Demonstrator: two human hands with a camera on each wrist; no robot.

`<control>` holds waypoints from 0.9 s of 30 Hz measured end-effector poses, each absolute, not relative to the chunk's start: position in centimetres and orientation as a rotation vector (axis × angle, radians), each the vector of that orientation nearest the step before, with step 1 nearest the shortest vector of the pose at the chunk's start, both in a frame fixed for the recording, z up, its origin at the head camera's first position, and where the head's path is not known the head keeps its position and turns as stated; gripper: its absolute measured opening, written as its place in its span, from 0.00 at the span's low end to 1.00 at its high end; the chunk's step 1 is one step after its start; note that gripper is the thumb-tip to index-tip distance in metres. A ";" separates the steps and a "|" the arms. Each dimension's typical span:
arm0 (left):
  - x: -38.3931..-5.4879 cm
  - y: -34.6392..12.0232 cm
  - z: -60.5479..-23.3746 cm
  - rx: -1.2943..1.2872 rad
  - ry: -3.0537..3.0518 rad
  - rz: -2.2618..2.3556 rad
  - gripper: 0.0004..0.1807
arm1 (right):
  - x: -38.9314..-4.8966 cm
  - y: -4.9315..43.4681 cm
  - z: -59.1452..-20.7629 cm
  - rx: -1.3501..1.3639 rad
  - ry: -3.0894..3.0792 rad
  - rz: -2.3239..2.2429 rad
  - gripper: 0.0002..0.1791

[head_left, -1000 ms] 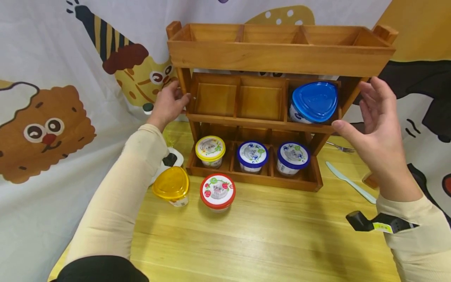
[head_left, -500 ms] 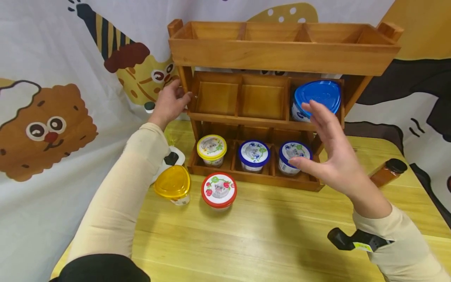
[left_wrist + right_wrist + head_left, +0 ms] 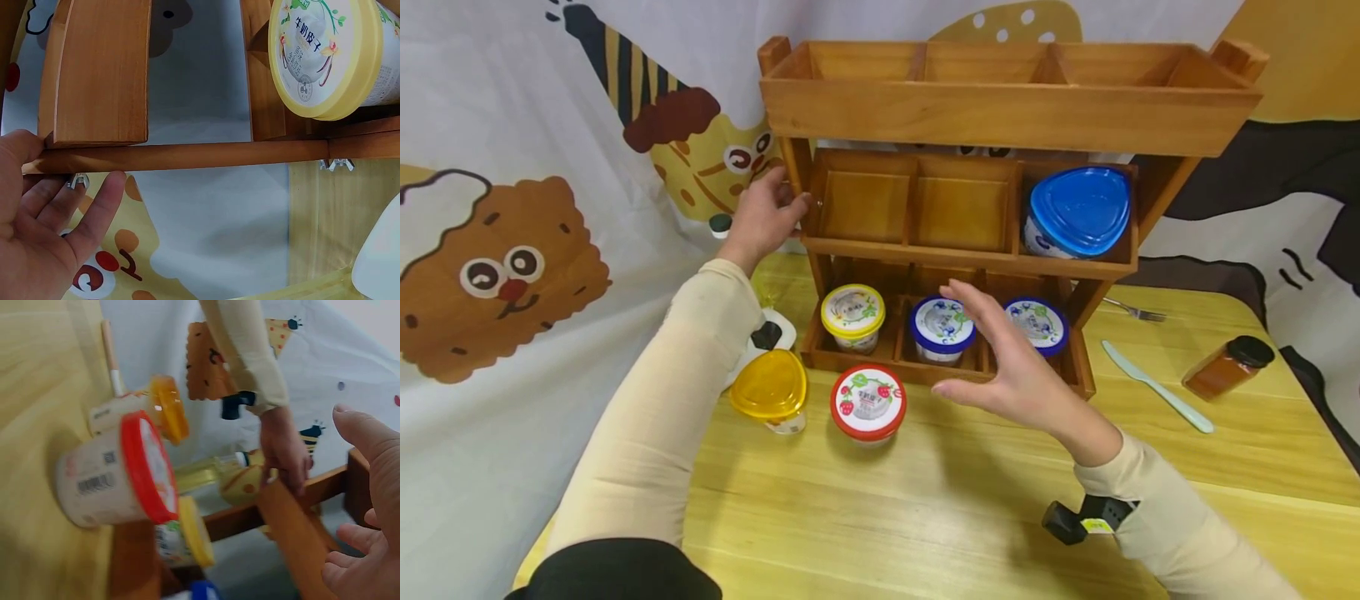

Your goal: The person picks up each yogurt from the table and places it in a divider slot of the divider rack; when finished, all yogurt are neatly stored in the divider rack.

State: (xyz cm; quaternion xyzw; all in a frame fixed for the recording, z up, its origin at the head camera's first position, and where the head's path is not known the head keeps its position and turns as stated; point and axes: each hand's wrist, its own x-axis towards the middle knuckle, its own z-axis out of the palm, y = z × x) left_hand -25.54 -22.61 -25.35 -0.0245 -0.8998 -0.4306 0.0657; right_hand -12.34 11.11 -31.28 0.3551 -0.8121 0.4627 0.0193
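I have the left hand (image 3: 763, 215) pinching the three-tier brown wooden rack (image 3: 1007, 117) by its left post (image 3: 797, 162), long axis running side to side, and the right hand (image 3: 1026, 375) spread near the round white red-lidded tub (image 3: 868, 404), lid up on the yellow wooden table (image 3: 865, 517).

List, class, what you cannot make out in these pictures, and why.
Head view: the front of the lower right tub, hidden by the right hand.
Left wrist view: the full outline of the white thing, cut off by the right edge.
Right wrist view: small print on the red-lidded tub, blurred; the rest of a blue lid, cut off below.
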 end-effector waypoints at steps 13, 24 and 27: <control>-25.7 -22.6 -25.4 -0.074 -2.709 -1.299 0.25 | -12.2 8.3 -37.5 1.121 -2.673 1.550 0.59; -25.7 -22.7 -25.5 -0.084 -2.697 -1.320 0.25 | -12.0 6.7 -41.0 1.129 -2.650 1.777 0.59; -25.6 -22.7 -25.5 -0.082 -2.700 -1.318 0.26 | -12.0 6.5 -41.7 1.089 -2.698 1.785 0.60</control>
